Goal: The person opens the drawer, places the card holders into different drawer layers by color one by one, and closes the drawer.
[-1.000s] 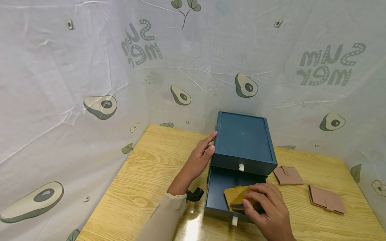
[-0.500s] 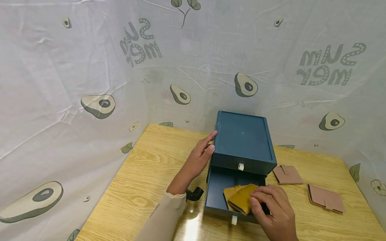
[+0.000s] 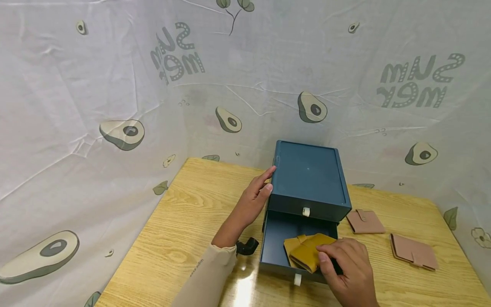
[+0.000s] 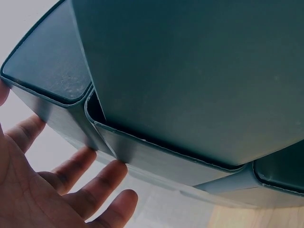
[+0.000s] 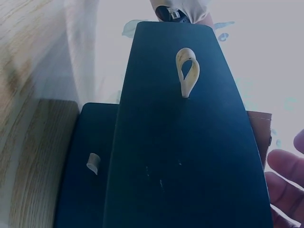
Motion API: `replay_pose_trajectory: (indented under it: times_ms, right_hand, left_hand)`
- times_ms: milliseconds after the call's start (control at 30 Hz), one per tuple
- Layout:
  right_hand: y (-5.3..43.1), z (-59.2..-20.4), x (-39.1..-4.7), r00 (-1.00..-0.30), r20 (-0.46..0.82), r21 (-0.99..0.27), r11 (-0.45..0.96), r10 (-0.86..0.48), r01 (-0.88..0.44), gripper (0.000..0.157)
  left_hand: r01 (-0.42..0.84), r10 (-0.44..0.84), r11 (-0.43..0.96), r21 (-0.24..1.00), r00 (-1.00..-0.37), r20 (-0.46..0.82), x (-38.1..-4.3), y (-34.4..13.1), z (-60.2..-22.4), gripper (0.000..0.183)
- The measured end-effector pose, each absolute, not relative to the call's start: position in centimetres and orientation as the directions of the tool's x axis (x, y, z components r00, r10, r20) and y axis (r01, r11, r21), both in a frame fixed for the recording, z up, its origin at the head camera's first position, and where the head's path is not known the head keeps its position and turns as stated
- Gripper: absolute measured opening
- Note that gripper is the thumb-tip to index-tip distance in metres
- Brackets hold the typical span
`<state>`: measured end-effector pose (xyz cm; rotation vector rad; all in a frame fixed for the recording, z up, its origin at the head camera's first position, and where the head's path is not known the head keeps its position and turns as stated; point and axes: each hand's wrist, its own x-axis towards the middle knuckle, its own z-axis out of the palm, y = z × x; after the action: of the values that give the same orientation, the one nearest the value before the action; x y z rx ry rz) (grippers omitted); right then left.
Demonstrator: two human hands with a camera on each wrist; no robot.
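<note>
A dark blue drawer unit [image 3: 308,172] stands on the table with a lower drawer [image 3: 274,243] pulled out. Inside it lies a mustard wallet [image 3: 290,245], overlapped by another mustard wallet [image 3: 308,253]. My right hand [image 3: 350,268] pinches this upper wallet by its right side, thumb and index finger at the edge. In the right wrist view, a brown wallet edge [image 5: 260,130] shows above the drawer rim beside the fingers [image 5: 287,164]. My left hand [image 3: 253,198] rests against the unit's left side; in the left wrist view its fingers [image 4: 102,183] are spread.
Two pink wallets, one nearer the unit [image 3: 365,221] and one farther right [image 3: 414,251], lie on the wooden table [image 3: 195,204]. White pull tabs [image 3: 297,279] stick out from the drawer fronts. A printed cloth [image 3: 245,76] hangs behind the table.
The upper mustard wallet has come down flatter over the other one, and my right hand's fingers have drawn back to its right edge. My left hand stays against the unit.
</note>
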<state>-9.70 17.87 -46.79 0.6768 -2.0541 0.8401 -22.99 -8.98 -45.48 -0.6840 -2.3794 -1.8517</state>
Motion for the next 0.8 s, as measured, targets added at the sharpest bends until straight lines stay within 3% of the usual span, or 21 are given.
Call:
replay_pose_trajectory:
  times_ms: [200, 500, 700, 800]
  right_hand:
    - [17.85, -47.08, -9.88, -0.511, 0.839, -0.291, 0.641, -0.186, -0.711, 0.046]
    - [17.79, -47.17, -9.86, -0.545, 0.813, -0.290, 0.671, -0.203, -0.682, 0.047]
    - [18.02, -47.25, -9.81, -0.505, 0.840, -0.262, 0.668, -0.199, -0.697, 0.046]
    - [18.18, -47.12, -9.47, -0.520, 0.835, -0.272, 0.686, -0.179, -0.674, 0.047]
  left_hand:
    - [0.374, 0.316, 0.186, 0.909, -0.898, 0.305, -23.00, -8.94, -45.43, 0.056]
    - [0.371, 0.312, 0.180, 0.911, -0.900, 0.305, -23.08, -8.91, -45.46, 0.055]
    - [0.370, 0.309, 0.180, 0.912, -0.901, 0.304, -23.01, -8.92, -45.41, 0.056]
    - [0.368, 0.308, 0.182, 0.912, -0.902, 0.302, -22.97, -8.92, -45.33, 0.056]
